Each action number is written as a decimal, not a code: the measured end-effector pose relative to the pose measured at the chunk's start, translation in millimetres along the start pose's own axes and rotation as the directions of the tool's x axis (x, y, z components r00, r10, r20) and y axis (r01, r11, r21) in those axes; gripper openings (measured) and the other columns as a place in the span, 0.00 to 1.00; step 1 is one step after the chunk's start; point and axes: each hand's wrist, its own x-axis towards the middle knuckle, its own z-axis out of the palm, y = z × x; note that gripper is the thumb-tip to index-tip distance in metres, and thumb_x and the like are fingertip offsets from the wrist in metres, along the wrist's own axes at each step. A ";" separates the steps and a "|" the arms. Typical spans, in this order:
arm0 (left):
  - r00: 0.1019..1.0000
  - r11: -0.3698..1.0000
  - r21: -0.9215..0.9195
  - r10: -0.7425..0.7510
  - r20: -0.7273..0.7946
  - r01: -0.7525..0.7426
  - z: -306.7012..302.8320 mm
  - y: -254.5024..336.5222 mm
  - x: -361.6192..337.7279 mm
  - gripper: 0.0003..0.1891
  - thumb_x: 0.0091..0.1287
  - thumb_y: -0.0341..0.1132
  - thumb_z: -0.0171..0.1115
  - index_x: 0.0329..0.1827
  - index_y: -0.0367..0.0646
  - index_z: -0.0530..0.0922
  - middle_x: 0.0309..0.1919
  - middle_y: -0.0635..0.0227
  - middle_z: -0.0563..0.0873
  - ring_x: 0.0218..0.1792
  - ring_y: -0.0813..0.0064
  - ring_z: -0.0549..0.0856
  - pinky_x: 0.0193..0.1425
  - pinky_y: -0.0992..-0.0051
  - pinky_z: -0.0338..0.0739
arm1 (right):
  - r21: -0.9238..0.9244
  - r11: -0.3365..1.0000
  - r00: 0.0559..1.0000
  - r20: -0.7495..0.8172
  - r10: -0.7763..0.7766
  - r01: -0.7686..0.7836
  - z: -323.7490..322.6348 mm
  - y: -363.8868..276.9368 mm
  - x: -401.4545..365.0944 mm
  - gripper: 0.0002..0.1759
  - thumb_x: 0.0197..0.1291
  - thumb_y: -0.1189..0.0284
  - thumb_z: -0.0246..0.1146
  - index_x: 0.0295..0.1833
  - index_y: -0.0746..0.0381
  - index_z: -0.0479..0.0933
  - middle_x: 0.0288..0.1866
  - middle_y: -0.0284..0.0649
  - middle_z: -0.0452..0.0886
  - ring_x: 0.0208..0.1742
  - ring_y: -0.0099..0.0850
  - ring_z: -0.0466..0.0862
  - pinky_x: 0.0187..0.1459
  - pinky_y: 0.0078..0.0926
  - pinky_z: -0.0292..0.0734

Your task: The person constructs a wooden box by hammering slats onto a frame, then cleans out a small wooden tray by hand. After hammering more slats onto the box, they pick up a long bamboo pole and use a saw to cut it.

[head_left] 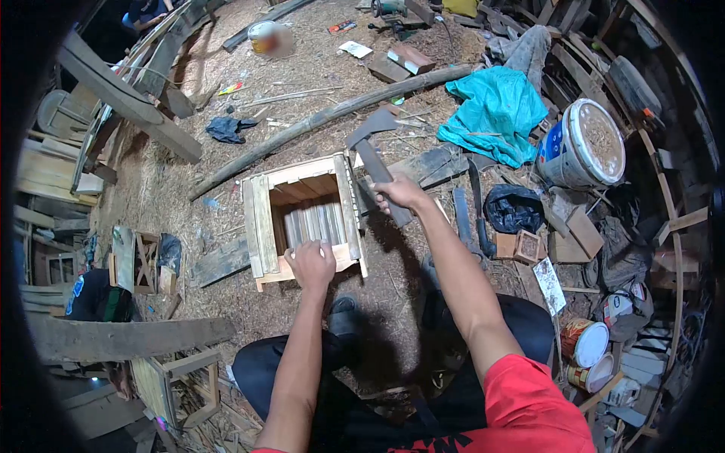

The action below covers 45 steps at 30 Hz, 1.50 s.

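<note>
A small wooden box frame [262,226] of pale planks stands on the ground before my knees, its square opening facing up. My left hand [310,264] is at the near edge of the box, fingers curled over the board there. To the right of the box, my right hand [400,193] is wrapped round the wooden handle of a hatchet [373,128]. The dark, broad head of the hatchet points up and away from me, apart from the box. Inside the box, upright slats line the walls.
A long pole [325,121] lies across the chip-covered ground beyond the box. At right are a turquoise tarp [495,113], a white bucket [596,140] and a black plastic bag [513,209]. Timber beams [136,340] stand at left, with other people partly visible beyond them.
</note>
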 end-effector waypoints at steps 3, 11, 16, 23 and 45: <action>1.000 1.000 0.009 0.018 -0.007 -0.018 -1.0 0.3 0.0 0.18 0.68 0.40 0.50 0.29 0.38 0.84 0.32 0.56 0.85 0.43 0.56 0.82 0.62 0.52 0.62 | -0.002 1.000 0.998 0.063 -0.009 0.009 8.9 4.0 -7.1 0.08 0.66 0.71 0.63 0.43 0.64 0.73 0.24 0.33 0.75 0.19 0.23 0.75 0.20 0.27 0.74; 0.982 0.998 0.033 -0.064 0.175 0.059 -13.6 7.4 6.2 0.17 0.69 0.42 0.52 0.46 0.40 0.84 0.45 0.58 0.87 0.52 0.57 0.80 0.66 0.49 0.60 | 0.082 0.995 0.998 0.031 -0.061 0.059 23.9 12.1 -7.4 0.08 0.66 0.74 0.63 0.47 0.63 0.72 0.25 0.33 0.74 0.20 0.24 0.74 0.22 0.27 0.73; 0.994 0.995 -0.040 -0.098 -0.050 0.096 -1.9 6.5 6.3 0.30 0.70 0.48 0.52 0.73 0.44 0.67 0.69 0.55 0.72 0.73 0.57 0.65 0.74 0.44 0.51 | 0.211 0.968 0.989 0.027 -0.145 0.136 42.5 32.3 14.1 0.07 0.64 0.78 0.61 0.46 0.63 0.72 0.24 0.34 0.75 0.19 0.25 0.76 0.20 0.29 0.74; 0.985 0.999 0.016 -0.033 0.169 0.030 -0.4 13.1 20.0 0.36 0.70 0.58 0.52 0.78 0.51 0.64 0.76 0.53 0.64 0.78 0.56 0.61 0.77 0.43 0.48 | 0.379 0.922 0.996 -0.065 -0.065 0.085 49.3 19.0 -6.3 0.06 0.68 0.73 0.62 0.44 0.63 0.73 0.26 0.35 0.75 0.21 0.24 0.75 0.22 0.26 0.73; 0.935 0.990 -0.032 -0.122 0.334 0.141 -13.2 16.1 38.2 0.25 0.64 0.49 0.49 0.31 0.37 0.88 0.31 0.43 0.87 0.37 0.50 0.88 0.61 0.55 0.72 | 0.627 0.779 1.000 -0.003 0.021 -0.014 45.7 8.4 -16.7 0.07 0.71 0.69 0.56 0.44 0.62 0.69 0.26 0.31 0.70 0.21 0.20 0.69 0.22 0.21 0.67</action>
